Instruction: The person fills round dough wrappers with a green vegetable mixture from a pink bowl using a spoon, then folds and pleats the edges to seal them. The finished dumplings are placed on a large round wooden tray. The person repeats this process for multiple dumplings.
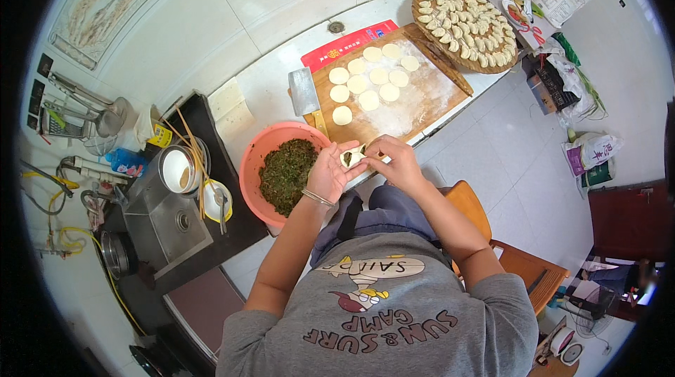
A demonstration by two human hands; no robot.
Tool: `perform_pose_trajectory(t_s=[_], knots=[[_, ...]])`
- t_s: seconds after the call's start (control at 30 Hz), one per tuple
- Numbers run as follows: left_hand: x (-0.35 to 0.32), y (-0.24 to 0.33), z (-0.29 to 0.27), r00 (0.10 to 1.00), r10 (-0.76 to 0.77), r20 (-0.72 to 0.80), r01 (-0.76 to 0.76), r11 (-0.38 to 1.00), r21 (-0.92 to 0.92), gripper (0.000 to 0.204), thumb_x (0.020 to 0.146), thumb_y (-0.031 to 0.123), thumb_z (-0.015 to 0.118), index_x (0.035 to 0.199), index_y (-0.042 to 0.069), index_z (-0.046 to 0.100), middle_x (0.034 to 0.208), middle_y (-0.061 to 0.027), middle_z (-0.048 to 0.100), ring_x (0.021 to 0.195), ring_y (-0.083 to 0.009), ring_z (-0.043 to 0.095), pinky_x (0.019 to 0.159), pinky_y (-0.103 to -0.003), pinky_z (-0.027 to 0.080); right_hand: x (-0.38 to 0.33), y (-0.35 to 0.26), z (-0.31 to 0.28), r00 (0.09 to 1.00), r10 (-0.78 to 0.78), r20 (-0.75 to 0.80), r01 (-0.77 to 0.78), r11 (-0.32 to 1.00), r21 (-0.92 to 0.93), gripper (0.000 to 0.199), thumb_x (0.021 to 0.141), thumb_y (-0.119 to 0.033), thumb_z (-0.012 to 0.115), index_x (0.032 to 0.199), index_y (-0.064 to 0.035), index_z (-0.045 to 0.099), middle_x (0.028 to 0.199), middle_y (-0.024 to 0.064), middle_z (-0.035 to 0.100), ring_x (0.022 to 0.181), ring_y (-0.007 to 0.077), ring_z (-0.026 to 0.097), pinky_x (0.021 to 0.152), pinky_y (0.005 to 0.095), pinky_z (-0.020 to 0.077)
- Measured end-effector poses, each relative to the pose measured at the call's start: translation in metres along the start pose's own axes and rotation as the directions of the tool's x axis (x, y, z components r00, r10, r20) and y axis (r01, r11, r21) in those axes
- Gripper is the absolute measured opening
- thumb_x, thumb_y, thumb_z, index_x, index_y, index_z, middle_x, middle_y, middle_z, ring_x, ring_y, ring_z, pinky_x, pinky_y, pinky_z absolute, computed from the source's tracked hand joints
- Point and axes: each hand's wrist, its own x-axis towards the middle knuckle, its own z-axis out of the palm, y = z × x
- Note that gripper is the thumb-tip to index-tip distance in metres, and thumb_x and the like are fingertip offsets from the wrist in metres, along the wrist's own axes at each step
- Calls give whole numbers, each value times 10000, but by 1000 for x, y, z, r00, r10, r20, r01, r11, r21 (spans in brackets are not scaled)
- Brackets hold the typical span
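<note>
**Hands on one dumpling, bench half stocked**

Left hand (327, 174): ours, cupped under a filled dumpling wrapper (351, 158), fingers closed on its near edge. Right hand (395, 160): ours, fingertips pinched onto the same wrapper from the other side; green filling shows in the open seam, so we judge the fold begun, not sealed.

Landmark: wooden cutting board (422, 106), floured.
- On the board: ten flat round wrappers (369, 80), unfilled.
- Held just off the board's near edge: the dumpling in hand.
- Beside the board, toward our left: pink bowl (250, 166) of chopped green filling (286, 174), plenty remaining.
- At the board's left end: cleaver (304, 92).
- Beyond the board's far right corner: round tray (420, 22) crowded with finished dumplings (465, 26).

Reckoning: we count most done; ten wrappers plus this one remain.
</note>
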Motion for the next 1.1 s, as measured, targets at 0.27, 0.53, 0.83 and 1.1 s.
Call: perform_pose_trajectory(t_s=[0.27, 0.53, 0.83, 1.1], knots=[[2, -3, 0, 1000, 7, -13, -6, 996, 93, 493, 989, 328, 313, 1212, -88, 456, 1134, -204, 564, 1036, -297, 588, 955, -392, 467, -1, 11, 1, 998, 48, 31, -46, 996, -78, 90, 781, -25, 671, 863, -3, 642, 823, 100, 644, 740, 235, 631, 660, 304, 495], [6, -6, -7, 999, 27, 24, -29, 993, 112, 476, 992, 330, 327, 1178, -78, 488, 1094, -171, 582, 989, -253, 600, 909, -366, 490, -1, 6, 8, 949, 311, -50, -303, 945, 126, 170, 767, -40, 705, 920, 11, 651, 736, 89, 624, 618, 144, 575, 577, 273, 475], [5, -6, -8, 999, 32, 28, -35, 993, 115, 460, 997, 321, 330, 1172, -70, 497, 1100, -158, 576, 1005, -238, 588, 910, -356, 486, 0, 8, 5, 974, 225, -12, -225, 974, -28, 112, 766, -79, 705, 821, 12, 670, 733, 121, 620, 606, 225, 590, 561, 313, 457], [7, -7, -7, 1000, 22, -13, -20, 994, 110, 462, 992, 310, 348, 1182, -86, 493, 1089, -183, 582, 985, -248, 597, 903, -361, 498, -1, 17, 6, 992, -121, -34, 108, 963, -247, 94, 757, -38, 663, 849, -16, 657, 741, 125, 602, 681, 293, 591, 599, 369, 479]])
